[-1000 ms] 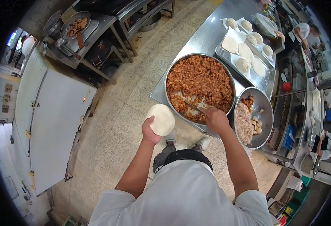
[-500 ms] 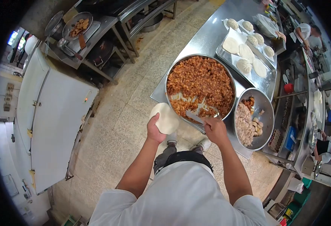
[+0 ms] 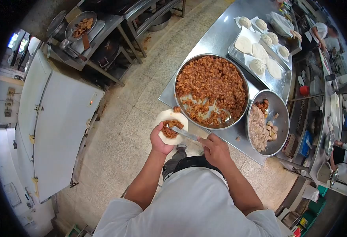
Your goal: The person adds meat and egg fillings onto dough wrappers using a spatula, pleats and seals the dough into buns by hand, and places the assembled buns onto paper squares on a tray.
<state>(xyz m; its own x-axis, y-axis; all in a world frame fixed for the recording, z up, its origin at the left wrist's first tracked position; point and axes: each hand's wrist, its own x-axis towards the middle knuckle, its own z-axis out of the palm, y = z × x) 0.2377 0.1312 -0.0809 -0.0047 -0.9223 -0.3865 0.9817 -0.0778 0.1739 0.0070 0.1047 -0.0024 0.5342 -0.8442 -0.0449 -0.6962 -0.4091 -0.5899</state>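
On my left hand [image 3: 160,143] lies a round, flat dough wrapper [image 3: 162,117], its fingers mostly hidden beneath. A mound of reddish-brown filling [image 3: 171,132] covers the wrapper's middle. My right hand [image 3: 215,149] is closed round the handle of a metal spatula [image 3: 186,133], whose tip touches the filling. Just beyond both hands stands a large steel bowl [image 3: 247,103] of the same chunky filling, with its bottom partly bare on the near side. To its right, a smaller steel bowl [image 3: 283,122] holds pale minced meat [image 3: 256,128], some round pale pieces and dark reddish bits.
A metal tray [image 3: 260,79] with flat wrappers and a pleated bun [image 3: 257,66] stands behind the bowls, more buns beside it. Two people [image 3: 319,34] [image 3: 341,158] are at the right. A pan [image 3: 81,27] sits on the left counter; a white cabinet [image 3: 63,130] stands at left.
My right hand and the spatula have moved left from the large bowl to the wrapper. Filling now lies on the wrapper, which was bare before.
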